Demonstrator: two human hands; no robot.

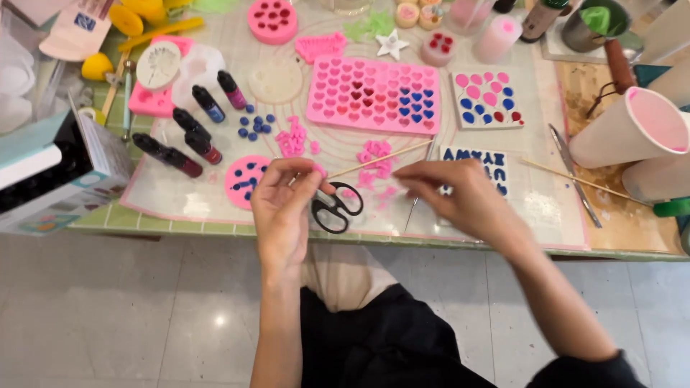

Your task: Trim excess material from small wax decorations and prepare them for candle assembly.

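Observation:
My left hand point(284, 205) is raised over the table's front edge, its fingers pinched on a small pink heart piece point(318, 171). My right hand point(460, 194) reaches toward it from the right, fingertips together close to that piece; what it holds is too small to tell. Black scissors point(336, 207) lie on the mat just under my left hand. Loose pink heart pieces point(375, 162) and a wooden skewer point(381, 158) lie between my hands and the large pink heart mould point(374, 93).
A round pink mould point(244, 179) with blue pieces sits left of my hand. Several small dye bottles point(190, 133) stand at the left. A white mould point(487, 99), a letter mould point(496, 162), pink-stained cups point(632, 129), a second skewer point(575, 179) and a metal tool point(575, 176) lie right.

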